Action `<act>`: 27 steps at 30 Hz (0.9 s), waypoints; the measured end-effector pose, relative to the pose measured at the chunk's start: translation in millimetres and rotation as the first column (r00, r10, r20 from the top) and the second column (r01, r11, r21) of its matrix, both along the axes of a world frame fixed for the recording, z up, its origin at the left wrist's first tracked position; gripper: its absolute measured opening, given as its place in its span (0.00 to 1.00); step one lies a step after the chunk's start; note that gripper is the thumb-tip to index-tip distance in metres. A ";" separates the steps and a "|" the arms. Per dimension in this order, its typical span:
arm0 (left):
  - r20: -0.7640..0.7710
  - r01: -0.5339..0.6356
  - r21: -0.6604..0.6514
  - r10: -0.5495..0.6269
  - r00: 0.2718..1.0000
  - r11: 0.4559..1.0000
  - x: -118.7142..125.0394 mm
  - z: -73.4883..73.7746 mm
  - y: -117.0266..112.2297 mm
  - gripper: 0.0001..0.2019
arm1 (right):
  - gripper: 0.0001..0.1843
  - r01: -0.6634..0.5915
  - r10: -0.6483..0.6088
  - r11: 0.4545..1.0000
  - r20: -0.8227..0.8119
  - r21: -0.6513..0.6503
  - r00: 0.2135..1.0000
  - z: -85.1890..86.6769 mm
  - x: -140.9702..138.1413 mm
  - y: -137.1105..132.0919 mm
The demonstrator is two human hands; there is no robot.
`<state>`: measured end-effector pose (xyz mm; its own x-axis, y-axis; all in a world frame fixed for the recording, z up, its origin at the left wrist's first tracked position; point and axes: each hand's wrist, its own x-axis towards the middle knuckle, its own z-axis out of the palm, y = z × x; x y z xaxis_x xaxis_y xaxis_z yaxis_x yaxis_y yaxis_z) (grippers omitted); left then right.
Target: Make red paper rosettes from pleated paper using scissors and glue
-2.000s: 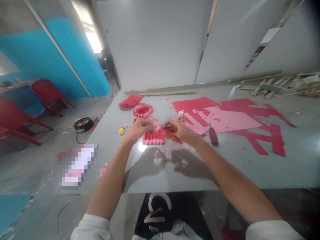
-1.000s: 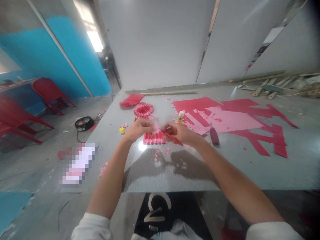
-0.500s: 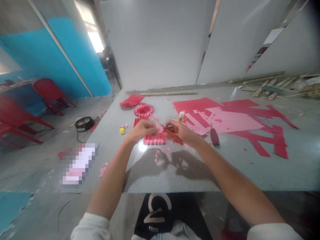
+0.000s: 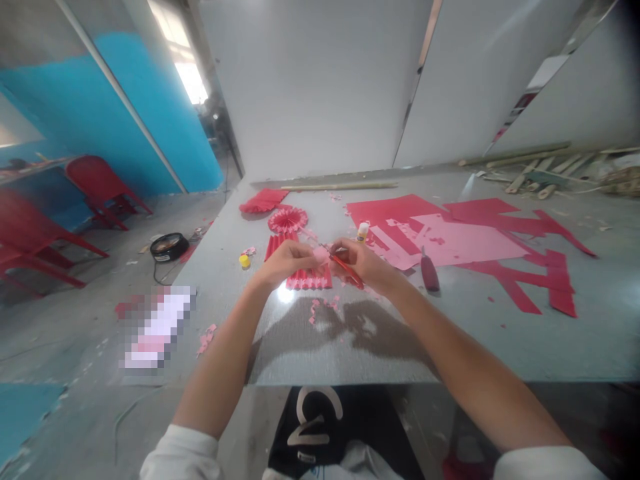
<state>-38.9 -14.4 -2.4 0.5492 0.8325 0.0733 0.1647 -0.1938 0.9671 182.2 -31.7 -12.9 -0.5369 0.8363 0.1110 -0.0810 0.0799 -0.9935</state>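
Observation:
A small pink paper piece (image 4: 321, 255) is pinched in the fingers of my left hand (image 4: 287, 261). My right hand (image 4: 364, 262) grips orange-handled scissors (image 4: 349, 269), whose blades point left at the paper's edge. Pleated red paper with a pink fringe (image 4: 310, 280) lies on the table under both hands, partly covered by the left one. Just beyond it sits a round red paper rosette (image 4: 287, 219) with a pink fringed rim. Behind the right hand a glue stick (image 4: 363, 231) stands upright with no cap on it.
A yellow cap (image 4: 245, 262) and pink scraps (image 4: 315, 310) lie on the grey table. To the right are red sheets (image 4: 390, 207), a pink sheet (image 4: 470, 241) and a dark red-handled tool (image 4: 429, 272). Folded red paper (image 4: 265, 201) and bamboo sticks (image 4: 530, 177) lie farther back.
The scissors and right fingers have shifted slightly, with the blades showing a little farther up and left. The pink piece has turned a little in the left fingers.

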 end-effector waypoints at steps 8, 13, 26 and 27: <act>-0.023 0.003 0.007 -0.003 1.000 1.000 0.7 1.2 -0.5 0.16 | 0.17 -0.006 0.006 1.000 -0.019 0.022 1.000 -0.6 0.4 -0.2; -0.057 0.011 0.014 -0.010 0.998 1.000 -1.6 1.9 -0.2 0.16 | 0.15 -0.013 0.013 1.000 0.006 0.019 1.000 -0.8 0.9 0.1; -0.016 -0.048 0.095 0.049 0.999 0.994 -6.5 1.4 3.6 0.15 | 0.19 0.005 -0.007 1.000 0.072 0.023 0.997 -3.8 3.3 3.6; -0.022 -0.047 0.088 0.049 0.999 0.995 -6.4 1.4 3.7 0.15 | 0.20 0.005 -0.007 1.000 0.081 0.020 0.997 -3.5 3.2 3.6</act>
<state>-45.3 -10.7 -1.0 0.5115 0.8487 0.1344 0.1990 -0.2691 0.9423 185.4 -28.1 -16.4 -0.5398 0.8375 0.0843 0.0000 0.1002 -0.9950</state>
